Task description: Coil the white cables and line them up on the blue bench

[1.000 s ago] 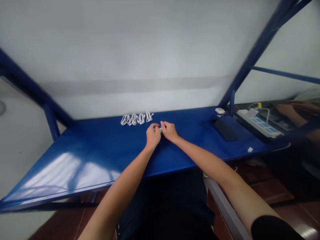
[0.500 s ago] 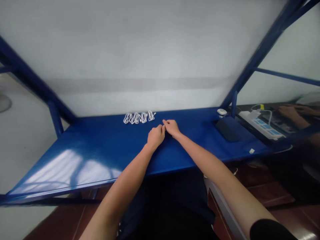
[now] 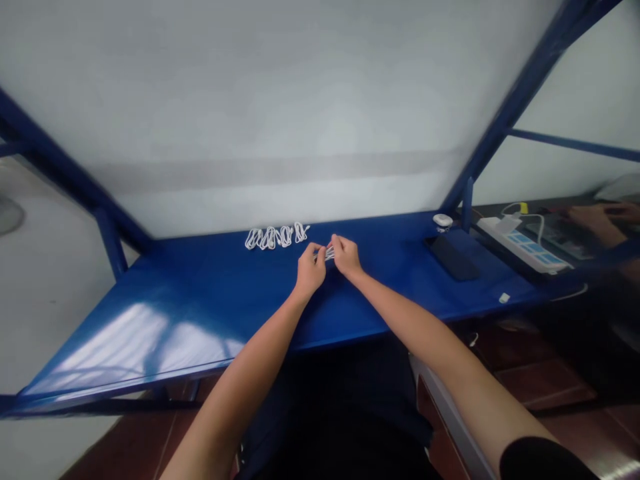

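Observation:
A folded white cable [image 3: 329, 253] stretches between my two hands over the middle of the blue table [image 3: 210, 287]. My left hand [image 3: 311, 268] is closed on its left end, fingers pinched. On the other end, my right hand [image 3: 346, 255] is closed too. Most of the cable is hidden inside the fingers; only a short run of parallel strands shows. Just beyond and to the left, several coiled white cables [image 3: 270, 238] lie in a row near the back edge, the rightmost coil [image 3: 301, 232] closest to my left hand.
A dark phone [image 3: 453, 258] lies on the table's right, with a white rounded case [image 3: 443, 221] behind it and a small white piece [image 3: 504, 298] in front. Farther right are a white power strip [image 3: 523, 245] and another person's hands [image 3: 600, 220]. Blue frame bars rise on both sides.
My hands have moved slightly apart, and white cable strands now show between them. The coils on the table stay where they were.

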`<state>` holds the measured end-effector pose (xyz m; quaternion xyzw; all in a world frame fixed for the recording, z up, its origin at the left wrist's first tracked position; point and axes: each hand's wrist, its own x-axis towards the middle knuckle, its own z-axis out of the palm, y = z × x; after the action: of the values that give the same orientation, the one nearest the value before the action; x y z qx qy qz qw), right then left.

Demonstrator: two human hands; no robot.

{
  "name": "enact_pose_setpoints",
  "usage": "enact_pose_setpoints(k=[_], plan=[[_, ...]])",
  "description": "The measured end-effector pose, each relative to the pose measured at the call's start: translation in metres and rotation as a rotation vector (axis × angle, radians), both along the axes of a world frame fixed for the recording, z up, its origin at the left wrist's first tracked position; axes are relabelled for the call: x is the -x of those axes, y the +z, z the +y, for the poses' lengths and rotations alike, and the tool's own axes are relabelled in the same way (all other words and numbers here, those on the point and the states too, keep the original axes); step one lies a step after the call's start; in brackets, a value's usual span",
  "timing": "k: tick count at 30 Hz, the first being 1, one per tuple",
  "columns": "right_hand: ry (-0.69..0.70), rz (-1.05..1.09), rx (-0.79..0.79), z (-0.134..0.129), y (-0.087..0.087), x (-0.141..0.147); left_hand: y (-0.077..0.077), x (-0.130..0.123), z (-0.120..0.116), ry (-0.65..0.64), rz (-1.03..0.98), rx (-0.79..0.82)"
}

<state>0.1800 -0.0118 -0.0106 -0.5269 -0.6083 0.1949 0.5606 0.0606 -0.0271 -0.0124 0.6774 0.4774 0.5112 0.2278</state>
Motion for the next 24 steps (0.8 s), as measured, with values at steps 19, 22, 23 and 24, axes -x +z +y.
enact_pose_setpoints(k=[19,22,23,24], plan=[[0.06,-0.212,0.388,0.006,0.01,-0.012,0.006,0.0,-0.008,0.06,0.809,-0.021],[0.133,-0.296,0.485,0.007,0.012,-0.027,0.006,-0.007,-0.011,-0.097,0.954,0.016],[0.158,-0.323,0.516,0.007,0.013,-0.032,0.006,-0.01,-0.013,-0.141,0.989,0.031],[0.175,-0.346,0.539,0.007,0.013,-0.036,0.005,-0.012,-0.014,-0.174,1.016,0.045]])
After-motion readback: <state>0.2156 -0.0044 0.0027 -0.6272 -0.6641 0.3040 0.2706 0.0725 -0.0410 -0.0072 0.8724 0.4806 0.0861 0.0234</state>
